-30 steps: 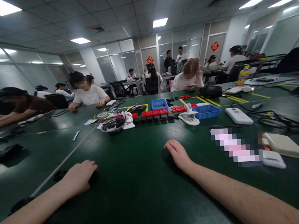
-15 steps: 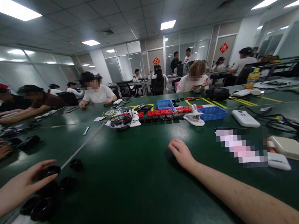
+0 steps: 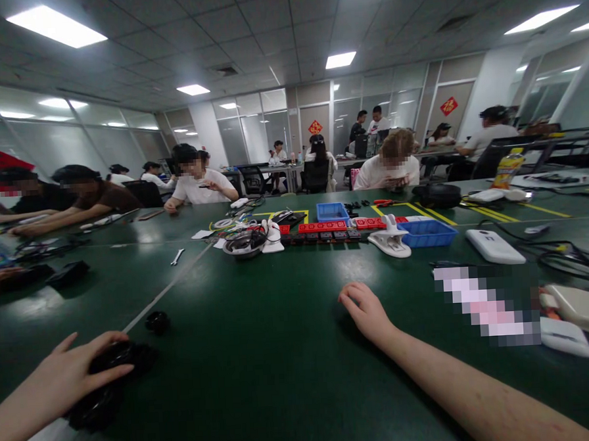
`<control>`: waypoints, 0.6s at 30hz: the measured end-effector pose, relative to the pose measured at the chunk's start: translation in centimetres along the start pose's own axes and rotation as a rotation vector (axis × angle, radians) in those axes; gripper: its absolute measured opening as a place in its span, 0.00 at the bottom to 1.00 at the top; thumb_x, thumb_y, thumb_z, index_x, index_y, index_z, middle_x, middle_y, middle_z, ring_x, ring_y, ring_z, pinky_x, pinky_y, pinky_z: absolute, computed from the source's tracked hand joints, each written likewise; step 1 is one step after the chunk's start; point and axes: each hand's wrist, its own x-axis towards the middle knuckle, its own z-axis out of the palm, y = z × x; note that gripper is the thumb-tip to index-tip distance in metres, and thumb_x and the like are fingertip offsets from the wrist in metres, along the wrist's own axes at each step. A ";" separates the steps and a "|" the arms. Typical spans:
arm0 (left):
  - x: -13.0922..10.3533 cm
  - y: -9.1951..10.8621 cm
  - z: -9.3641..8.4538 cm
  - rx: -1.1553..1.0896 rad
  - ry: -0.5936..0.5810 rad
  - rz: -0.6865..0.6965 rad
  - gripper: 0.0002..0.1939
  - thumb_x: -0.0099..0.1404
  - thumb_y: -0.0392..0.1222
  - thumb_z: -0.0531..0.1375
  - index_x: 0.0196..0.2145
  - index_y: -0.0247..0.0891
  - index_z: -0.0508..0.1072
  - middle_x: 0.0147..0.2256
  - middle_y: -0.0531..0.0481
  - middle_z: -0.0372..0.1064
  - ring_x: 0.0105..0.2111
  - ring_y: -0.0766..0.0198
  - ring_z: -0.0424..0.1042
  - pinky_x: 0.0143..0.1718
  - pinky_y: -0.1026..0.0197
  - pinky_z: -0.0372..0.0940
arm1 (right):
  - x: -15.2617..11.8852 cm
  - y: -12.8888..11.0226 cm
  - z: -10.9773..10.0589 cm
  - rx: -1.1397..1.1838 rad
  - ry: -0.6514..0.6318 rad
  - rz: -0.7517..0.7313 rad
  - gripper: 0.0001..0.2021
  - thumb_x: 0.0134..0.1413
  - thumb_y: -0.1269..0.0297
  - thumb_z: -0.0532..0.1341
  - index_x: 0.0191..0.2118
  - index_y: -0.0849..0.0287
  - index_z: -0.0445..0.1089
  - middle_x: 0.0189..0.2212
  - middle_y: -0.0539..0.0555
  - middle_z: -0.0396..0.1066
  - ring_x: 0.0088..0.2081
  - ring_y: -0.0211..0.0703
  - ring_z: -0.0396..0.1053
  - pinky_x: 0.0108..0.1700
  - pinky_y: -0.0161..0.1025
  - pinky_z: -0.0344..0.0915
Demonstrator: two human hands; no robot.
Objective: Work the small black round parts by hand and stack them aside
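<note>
At the lower left, my left hand point(image 3: 68, 374) has its thumb and fingers around a black rounded part point(image 3: 115, 356), low over a cluster of similar glossy black parts point(image 3: 94, 412). The hand partly hides the cluster, and the parts' exact shapes are too dark to tell. One more black part point(image 3: 157, 322) lies apart, just beyond the fingertips. My right hand point(image 3: 365, 309) rests palm down on the green table point(image 3: 262, 354) right of the middle, its fingers curled together. Nothing shows in it.
Across the middle stand a metal bowl with cables point(image 3: 244, 246), red power strips point(image 3: 322, 227), a white clamp point(image 3: 390, 243) and a blue bin point(image 3: 428, 233). A wrench point(image 3: 177, 257) lies left. White devices point(image 3: 496, 246) are at right. People sit beyond and at left.
My left hand has lowered the black part it held onto the cluster. My right hand has kept its place on the table. The view has shifted slightly, and a person opposite has raised a hand.
</note>
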 end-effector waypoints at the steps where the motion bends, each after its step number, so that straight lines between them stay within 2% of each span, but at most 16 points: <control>1: 0.0 0.2 -0.2 -0.013 -0.017 0.006 0.19 0.54 0.56 0.51 0.41 0.46 0.66 0.42 0.56 0.71 0.43 0.54 0.69 0.56 0.44 0.41 | 0.0 0.0 0.0 0.000 -0.001 0.001 0.11 0.55 0.66 0.50 0.25 0.58 0.64 0.29 0.53 0.66 0.36 0.43 0.62 0.41 0.41 0.59; 8: 1.0 0.7 -0.4 -0.015 -0.072 -0.013 0.21 0.55 0.58 0.50 0.41 0.44 0.64 0.40 0.54 0.72 0.43 0.55 0.69 0.57 0.44 0.33 | 0.0 -0.1 -0.1 0.002 -0.007 0.012 0.11 0.53 0.67 0.50 0.24 0.58 0.64 0.29 0.53 0.66 0.35 0.43 0.62 0.40 0.41 0.59; 12: 1.6 0.9 0.0 -0.042 -0.108 0.010 0.20 0.56 0.58 0.50 0.40 0.43 0.64 0.41 0.55 0.71 0.45 0.54 0.67 0.57 0.45 0.34 | 0.0 0.0 -0.1 0.002 -0.011 0.012 0.10 0.53 0.67 0.50 0.24 0.58 0.64 0.29 0.53 0.66 0.35 0.43 0.62 0.40 0.41 0.59; 18: 1.6 1.9 -0.2 0.006 -0.095 0.018 0.22 0.56 0.59 0.51 0.40 0.40 0.64 0.40 0.51 0.71 0.41 0.53 0.70 0.57 0.44 0.32 | 0.0 0.2 0.0 0.004 -0.018 0.018 0.10 0.53 0.67 0.51 0.24 0.58 0.65 0.28 0.52 0.66 0.34 0.42 0.63 0.39 0.40 0.59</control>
